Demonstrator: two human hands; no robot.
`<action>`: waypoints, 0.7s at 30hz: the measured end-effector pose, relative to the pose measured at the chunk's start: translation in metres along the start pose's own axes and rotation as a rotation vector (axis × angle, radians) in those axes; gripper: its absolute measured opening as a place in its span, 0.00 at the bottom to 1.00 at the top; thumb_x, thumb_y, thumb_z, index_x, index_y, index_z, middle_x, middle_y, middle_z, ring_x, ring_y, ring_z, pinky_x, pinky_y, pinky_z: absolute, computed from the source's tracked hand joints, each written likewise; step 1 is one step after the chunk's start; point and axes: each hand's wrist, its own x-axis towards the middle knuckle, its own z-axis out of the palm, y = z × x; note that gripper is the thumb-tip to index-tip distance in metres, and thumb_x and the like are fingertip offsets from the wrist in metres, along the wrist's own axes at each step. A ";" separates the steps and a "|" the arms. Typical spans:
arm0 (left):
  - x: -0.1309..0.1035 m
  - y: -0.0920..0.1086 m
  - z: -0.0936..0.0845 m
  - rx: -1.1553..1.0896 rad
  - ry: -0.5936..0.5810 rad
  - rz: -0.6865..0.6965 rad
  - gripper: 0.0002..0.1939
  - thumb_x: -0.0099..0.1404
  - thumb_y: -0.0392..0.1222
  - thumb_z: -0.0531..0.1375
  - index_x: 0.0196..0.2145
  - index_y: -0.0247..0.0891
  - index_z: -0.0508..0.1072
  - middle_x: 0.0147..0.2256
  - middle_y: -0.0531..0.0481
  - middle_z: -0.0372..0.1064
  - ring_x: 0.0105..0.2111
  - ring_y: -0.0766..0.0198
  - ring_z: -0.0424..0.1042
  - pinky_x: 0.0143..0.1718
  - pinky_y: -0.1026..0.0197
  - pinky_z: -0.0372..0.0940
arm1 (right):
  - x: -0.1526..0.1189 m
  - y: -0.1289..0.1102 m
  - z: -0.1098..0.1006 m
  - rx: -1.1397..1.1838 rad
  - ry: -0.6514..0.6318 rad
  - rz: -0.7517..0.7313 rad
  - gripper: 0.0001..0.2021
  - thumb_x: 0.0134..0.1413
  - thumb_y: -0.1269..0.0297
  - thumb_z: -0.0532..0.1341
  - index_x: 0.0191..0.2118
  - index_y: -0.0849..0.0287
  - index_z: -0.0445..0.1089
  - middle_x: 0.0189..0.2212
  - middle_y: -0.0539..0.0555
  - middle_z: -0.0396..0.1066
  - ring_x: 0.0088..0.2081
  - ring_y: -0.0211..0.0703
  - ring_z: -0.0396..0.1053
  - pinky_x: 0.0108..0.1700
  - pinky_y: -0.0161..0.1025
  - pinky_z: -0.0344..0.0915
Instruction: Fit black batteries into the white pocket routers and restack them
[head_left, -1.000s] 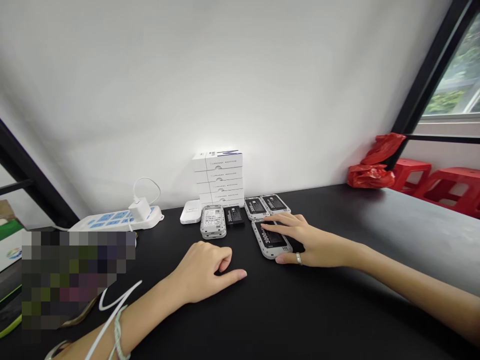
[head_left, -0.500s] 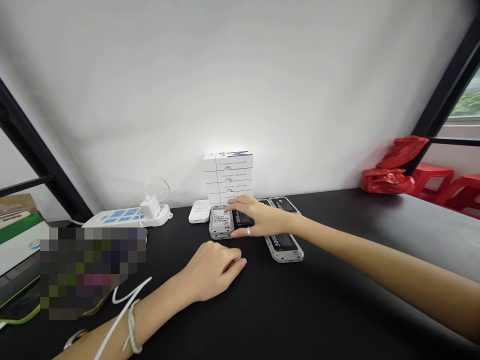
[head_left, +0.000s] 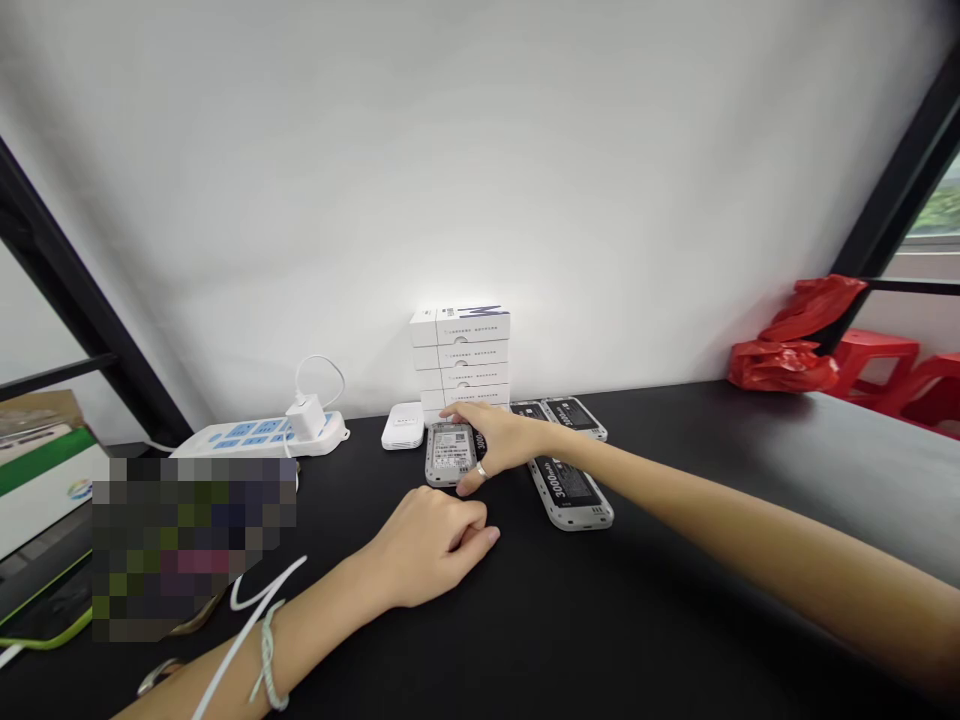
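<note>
Right hand (head_left: 499, 435) has moved left, off battery-fitted device (head_left: 571, 490), onto battery-less open device (head_left: 450, 452): work has apparently passed to that one. Fingers and thumb span its far and near ends, seemingly gripping (lifted or not, cannot tell). Device before white box stack (head_left: 461, 360), black battery (head_left: 481, 440) just right. Left hand (head_left: 431, 545) nearer, loosely curled on tabletop (head_left: 570, 620), nothing seen inside.

Plastic device casing (head_left: 444, 478), glossy red bag (head_left: 784, 366)
</note>
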 end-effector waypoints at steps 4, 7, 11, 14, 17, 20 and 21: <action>0.000 -0.001 0.000 -0.024 0.000 -0.012 0.19 0.64 0.48 0.52 0.21 0.34 0.58 0.16 0.57 0.56 0.17 0.73 0.52 0.23 0.65 0.46 | -0.027 0.005 -0.007 0.076 0.051 0.000 0.46 0.31 0.46 0.69 0.58 0.56 0.52 0.55 0.60 0.55 0.56 0.56 0.55 0.54 0.51 0.58; 0.000 0.000 0.000 -0.039 -0.007 -0.019 0.23 0.62 0.55 0.54 0.19 0.34 0.58 0.15 0.57 0.54 0.17 0.73 0.51 0.23 0.66 0.47 | -0.057 0.007 -0.010 0.098 0.094 0.023 0.45 0.29 0.47 0.69 0.55 0.56 0.54 0.54 0.58 0.56 0.55 0.53 0.55 0.55 0.49 0.57; 0.001 0.001 -0.002 -0.073 -0.006 -0.053 0.29 0.57 0.63 0.56 0.18 0.34 0.57 0.14 0.57 0.53 0.16 0.74 0.50 0.21 0.66 0.47 | -0.086 0.003 -0.005 0.112 0.066 0.053 0.43 0.29 0.47 0.70 0.54 0.54 0.55 0.53 0.54 0.57 0.53 0.51 0.57 0.54 0.45 0.58; 0.001 0.002 -0.003 -0.073 0.002 -0.056 0.29 0.53 0.65 0.58 0.18 0.34 0.57 0.15 0.57 0.53 0.16 0.75 0.50 0.20 0.66 0.47 | -0.093 -0.003 0.003 0.088 0.015 0.052 0.44 0.28 0.47 0.70 0.55 0.53 0.55 0.54 0.54 0.56 0.54 0.53 0.55 0.53 0.47 0.59; 0.001 0.001 -0.002 -0.064 0.003 -0.043 0.28 0.54 0.62 0.59 0.18 0.34 0.57 0.14 0.57 0.53 0.16 0.75 0.50 0.20 0.66 0.48 | -0.090 -0.005 0.004 0.055 -0.032 0.038 0.45 0.27 0.45 0.70 0.56 0.51 0.56 0.55 0.54 0.55 0.56 0.57 0.52 0.55 0.49 0.57; 0.001 -0.001 -0.002 -0.061 0.004 -0.033 0.26 0.55 0.60 0.59 0.18 0.34 0.57 0.14 0.58 0.53 0.16 0.75 0.50 0.21 0.66 0.48 | -0.080 0.005 -0.005 0.076 -0.031 0.007 0.41 0.35 0.43 0.67 0.57 0.50 0.57 0.55 0.53 0.57 0.56 0.55 0.55 0.55 0.48 0.57; 0.001 -0.001 -0.001 -0.061 0.003 -0.030 0.26 0.55 0.60 0.59 0.18 0.34 0.57 0.15 0.58 0.53 0.16 0.75 0.51 0.21 0.67 0.48 | -0.074 0.011 -0.008 0.083 0.000 -0.007 0.37 0.40 0.43 0.65 0.56 0.52 0.59 0.54 0.54 0.59 0.55 0.53 0.57 0.55 0.47 0.58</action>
